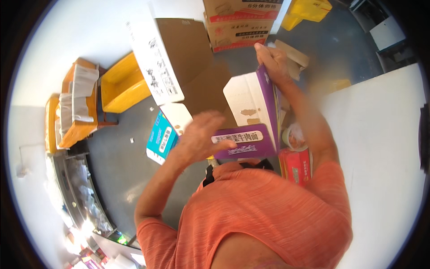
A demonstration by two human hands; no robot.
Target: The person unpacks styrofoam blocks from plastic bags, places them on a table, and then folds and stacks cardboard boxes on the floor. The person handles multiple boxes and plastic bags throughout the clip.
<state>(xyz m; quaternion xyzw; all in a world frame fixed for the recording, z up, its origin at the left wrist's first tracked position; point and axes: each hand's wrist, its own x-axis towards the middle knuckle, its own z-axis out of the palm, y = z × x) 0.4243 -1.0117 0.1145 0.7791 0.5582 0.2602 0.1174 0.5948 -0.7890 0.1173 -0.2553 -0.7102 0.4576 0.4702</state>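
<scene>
A large cardboard box (206, 82) with purple and white printed panels stands before me, its flaps up and its brown inside showing. My right hand (273, 62) grips the top edge of its purple right side panel (268, 101), thumb pointing up. My left hand (201, 136), slightly blurred, is over the near left corner with fingers apart. Its thumb lies across the purple near flap (247, 143); whether it touches the flap cannot be told. A tall white printed flap (156, 64) rises on the far left. Beside my left forearm is a teal carton (163, 138).
Stacked brown cartons (240, 27) stand against the far wall. Left are a yellow wooden box (126, 85) and a wooden chair (79, 101) draped with white cloth. A tape roll (295, 137) and red package (297, 164) sit right. Yellow plastic (305, 13) lies far right, beyond cardboard scraps (292, 59).
</scene>
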